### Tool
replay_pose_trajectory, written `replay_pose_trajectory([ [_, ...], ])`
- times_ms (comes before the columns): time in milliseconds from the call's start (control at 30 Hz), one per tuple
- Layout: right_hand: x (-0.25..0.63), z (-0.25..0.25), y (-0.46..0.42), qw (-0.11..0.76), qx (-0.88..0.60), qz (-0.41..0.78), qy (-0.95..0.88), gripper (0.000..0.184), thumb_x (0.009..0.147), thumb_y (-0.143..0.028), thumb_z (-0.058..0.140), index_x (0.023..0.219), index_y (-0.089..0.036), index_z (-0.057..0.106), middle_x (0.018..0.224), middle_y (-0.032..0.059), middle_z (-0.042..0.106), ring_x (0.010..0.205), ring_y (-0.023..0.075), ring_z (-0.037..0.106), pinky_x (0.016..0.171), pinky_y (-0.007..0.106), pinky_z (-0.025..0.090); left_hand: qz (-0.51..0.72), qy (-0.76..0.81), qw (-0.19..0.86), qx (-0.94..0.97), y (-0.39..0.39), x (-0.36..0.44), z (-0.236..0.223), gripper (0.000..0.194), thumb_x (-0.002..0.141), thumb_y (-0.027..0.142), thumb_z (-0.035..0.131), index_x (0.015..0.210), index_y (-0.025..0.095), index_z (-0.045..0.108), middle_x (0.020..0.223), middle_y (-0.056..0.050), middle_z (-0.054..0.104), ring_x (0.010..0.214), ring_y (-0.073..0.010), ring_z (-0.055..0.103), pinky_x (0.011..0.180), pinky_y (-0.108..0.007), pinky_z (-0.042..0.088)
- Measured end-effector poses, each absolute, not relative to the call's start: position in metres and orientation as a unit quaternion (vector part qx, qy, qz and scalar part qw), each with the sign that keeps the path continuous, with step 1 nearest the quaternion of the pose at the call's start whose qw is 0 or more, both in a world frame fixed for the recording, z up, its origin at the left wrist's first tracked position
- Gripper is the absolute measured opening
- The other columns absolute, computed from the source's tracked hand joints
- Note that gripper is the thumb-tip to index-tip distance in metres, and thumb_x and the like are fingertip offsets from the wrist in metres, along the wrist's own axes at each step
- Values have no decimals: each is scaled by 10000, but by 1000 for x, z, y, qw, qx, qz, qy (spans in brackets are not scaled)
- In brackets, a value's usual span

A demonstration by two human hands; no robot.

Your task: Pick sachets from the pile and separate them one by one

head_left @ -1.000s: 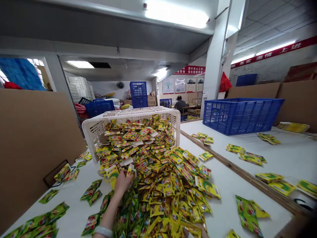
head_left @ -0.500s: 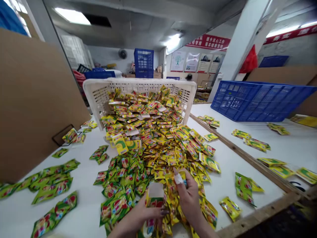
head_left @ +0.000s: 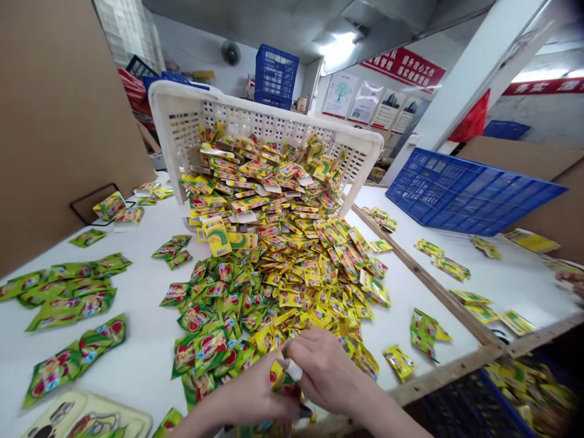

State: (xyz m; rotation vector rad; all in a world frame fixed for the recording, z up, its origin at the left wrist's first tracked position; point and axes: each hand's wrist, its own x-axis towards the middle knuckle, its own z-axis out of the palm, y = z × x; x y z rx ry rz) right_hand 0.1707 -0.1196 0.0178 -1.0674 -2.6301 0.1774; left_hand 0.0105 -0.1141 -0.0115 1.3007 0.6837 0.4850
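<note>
A big heap of small yellow and green sachets (head_left: 278, 255) spills from a tipped white plastic basket (head_left: 255, 115) across the white table (head_left: 137, 359). Both my hands meet at the heap's near edge. My left hand (head_left: 249, 401) pinches a yellow sachet (head_left: 279, 377) from below. My right hand (head_left: 326, 371), with a white bandage on one fingertip, closes over the same sachet from the right.
Rows of green sachets (head_left: 68, 292) lie at the left beside a tall cardboard wall (head_left: 59, 115). A wooden strip (head_left: 429, 286) divides the table; beyond it sit a blue crate (head_left: 469, 191) and scattered sachets. Another person's hand (head_left: 572, 283) shows at the far right edge.
My left hand came back from deep in the heap near the basket to the near edge. Both hands closed together on a sachet, and my view tilted down and closer.
</note>
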Motion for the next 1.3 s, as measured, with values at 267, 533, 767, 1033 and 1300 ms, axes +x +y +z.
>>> replay_pose_trajectory([
  [267, 172, 1, -140, 413, -505, 222, -725, 89, 819, -245, 473, 826, -195, 546, 1067, 93, 500, 1021, 190, 476, 849, 331, 415, 212, 340, 715, 573, -112, 6, -20, 448, 654, 260, 621, 1069, 163, 484, 1018, -48, 594, 942, -217, 523, 875, -318, 403],
  [533, 177, -12, -162, 316, -501, 290, -751, 135, 764, -274, 545, 809, -238, 668, 1463, -13, 156, 1343, 276, 24, 1061, 509, 132, 206, 278, 733, 586, -119, 11, -28, 848, 651, 366, 689, 1341, 263, 207, 1287, -52, 470, 1213, -279, 376, 1022, -402, 314],
  [767, 341, 22, -122, 429, -668, -196, -575, 291, 738, -307, 519, 984, -154, 553, 1229, 175, 447, 1276, 361, 212, 989, 604, 206, 369, 322, 657, 574, -91, -2, -21, 490, 786, 419, 537, 1206, 236, 361, 1228, -96, 513, 1162, -223, 447, 1021, -389, 321],
  [1033, 232, -12, -94, 194, -668, -56, -716, 172, 717, -265, 578, 874, -202, 551, 983, 95, 515, 959, 284, 443, 807, 430, 395, 367, 555, 259, 700, -58, -38, -23, 196, 836, 331, 387, 951, 218, 498, 965, -52, 554, 926, -230, 524, 831, -408, 422],
  [1300, 213, -20, -99, 174, -664, 47, -726, 130, 737, -149, 495, 851, -203, 527, 845, 46, 586, 830, 238, 502, 736, 370, 380, 194, 539, 139, 808, -60, -43, -29, 409, 700, 225, 500, 1108, 243, 474, 1137, -82, 455, 1028, -261, 459, 883, -424, 390],
])
